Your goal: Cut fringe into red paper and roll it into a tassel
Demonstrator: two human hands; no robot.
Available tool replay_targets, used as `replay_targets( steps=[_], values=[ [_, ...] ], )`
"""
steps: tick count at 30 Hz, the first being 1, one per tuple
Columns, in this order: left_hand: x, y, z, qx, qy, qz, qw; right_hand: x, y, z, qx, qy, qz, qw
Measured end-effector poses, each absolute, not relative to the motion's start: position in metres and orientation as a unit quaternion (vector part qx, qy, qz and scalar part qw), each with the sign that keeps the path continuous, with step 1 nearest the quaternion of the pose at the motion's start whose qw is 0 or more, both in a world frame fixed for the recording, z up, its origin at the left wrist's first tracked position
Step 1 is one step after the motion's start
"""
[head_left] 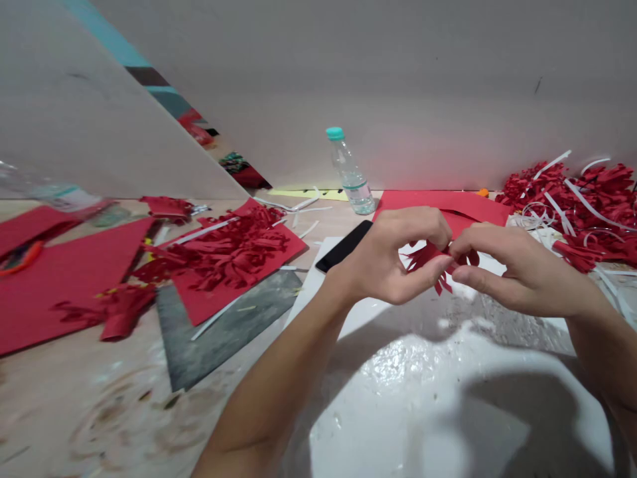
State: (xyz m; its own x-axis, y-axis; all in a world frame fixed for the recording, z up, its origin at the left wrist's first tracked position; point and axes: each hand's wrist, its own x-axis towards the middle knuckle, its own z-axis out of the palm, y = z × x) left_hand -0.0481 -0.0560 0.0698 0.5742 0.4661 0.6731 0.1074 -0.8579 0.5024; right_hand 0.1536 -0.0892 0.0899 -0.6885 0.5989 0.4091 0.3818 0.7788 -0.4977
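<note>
Both hands meet over the shiny white board point(398, 392), pinching a small red fringed paper piece point(442, 284). My left hand point(398, 255) has its thumb and forefinger closed on the paper's left side. My right hand point(512, 269) pinches it from the right, fingertips nearly touching those of the left. Cut strips of the fringe hang below the fingers, and the upper part of the paper is mostly hidden by them. Behind the hands lie flat red sheets point(442, 199). A black phone point(343, 247) rests on the board beside my left wrist.
A water bottle point(351, 174) with a teal cap stands against the grey partition point(423, 79). Red fringed bundles point(597, 199) and white strips pile up at right. At left, more fringes point(233, 255) lie on a red sheet over a dark grey mat point(219, 338), near orange-handled scissors point(22, 260).
</note>
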Motion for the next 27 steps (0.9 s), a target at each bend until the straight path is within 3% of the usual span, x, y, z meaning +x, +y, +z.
replay_targets(
  steps=[11,23,27],
  values=[
    [-0.053,-0.046,0.070,0.877,0.188,0.441,0.015,0.159,-0.084,0.087,-0.339,-0.883,0.045,0.322],
    [-0.040,-0.049,0.060,0.855,0.246,0.446,-0.100,0.156,-0.081,0.081,-0.342,-0.873,0.073,0.341],
    [-0.040,-0.050,0.061,0.858,0.234,0.451,-0.079,0.156,-0.082,0.083,-0.341,-0.871,0.087,0.342]
  ],
)
